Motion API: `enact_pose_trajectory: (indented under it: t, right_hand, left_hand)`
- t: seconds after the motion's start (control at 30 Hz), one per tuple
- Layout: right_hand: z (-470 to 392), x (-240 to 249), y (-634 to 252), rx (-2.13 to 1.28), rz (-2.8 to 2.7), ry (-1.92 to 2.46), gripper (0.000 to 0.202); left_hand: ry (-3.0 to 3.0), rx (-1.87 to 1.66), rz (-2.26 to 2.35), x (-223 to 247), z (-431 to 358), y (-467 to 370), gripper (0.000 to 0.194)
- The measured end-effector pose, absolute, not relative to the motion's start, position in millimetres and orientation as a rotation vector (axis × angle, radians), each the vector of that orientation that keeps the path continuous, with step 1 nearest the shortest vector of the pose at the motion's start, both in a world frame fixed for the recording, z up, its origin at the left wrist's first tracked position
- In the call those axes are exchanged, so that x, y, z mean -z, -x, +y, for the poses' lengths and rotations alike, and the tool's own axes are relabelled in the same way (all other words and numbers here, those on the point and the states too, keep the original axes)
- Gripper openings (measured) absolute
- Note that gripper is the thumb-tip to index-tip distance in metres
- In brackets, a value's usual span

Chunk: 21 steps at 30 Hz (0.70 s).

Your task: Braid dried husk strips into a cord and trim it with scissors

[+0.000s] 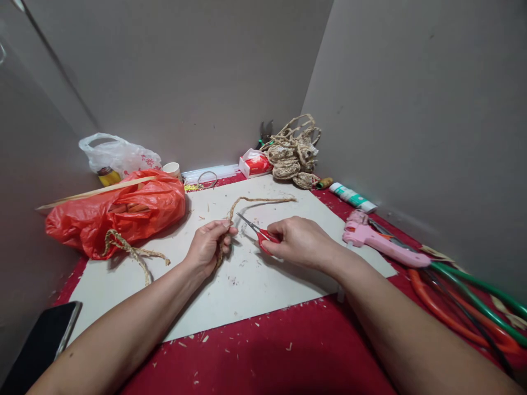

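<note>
My left hand [212,241] pinches a tan braided cord [263,200]; one end runs up and right over the white board [197,307], and another part hangs below my fingers. My right hand [294,238] is closed on the red handles of small scissors [267,238]. Their tips point up and left, just right of the cord by my left fingers, and do not seem to touch it. Another braided piece [134,252] lies at the board's left, against a red plastic bag [119,208].
Coiled cord [292,156] and a tissue box [255,163] stand at the back. On the right lie a green-white tube [353,197], a pink glue gun [382,244] and large-handled tools [473,307]. A phone [43,345] is front left. Grey walls enclose the back and sides.
</note>
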State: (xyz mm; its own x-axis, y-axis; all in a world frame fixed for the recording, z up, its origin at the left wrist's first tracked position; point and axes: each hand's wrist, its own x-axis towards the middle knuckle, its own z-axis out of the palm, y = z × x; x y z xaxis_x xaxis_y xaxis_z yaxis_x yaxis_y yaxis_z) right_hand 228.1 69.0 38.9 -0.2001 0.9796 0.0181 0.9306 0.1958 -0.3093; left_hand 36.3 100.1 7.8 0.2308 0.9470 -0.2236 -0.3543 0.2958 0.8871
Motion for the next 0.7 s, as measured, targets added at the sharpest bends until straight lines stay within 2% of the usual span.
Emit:
enact_pose_trajectory:
  t: [0.23,0.7]
  right_hand:
    - [65.4,-34.2,-218.4,-0.266,-2.320,1.746,0.027]
    - [72.7,-27.8,-218.7,-0.241,-2.223,1.816,0.027]
  left_hand:
    - [-1.096,-1.282,1.135,-0.8,108.3,-33.9,0.023]
    - [-1.218,-1.261,1.185,-4.8,100.2,-38.2,0.017]
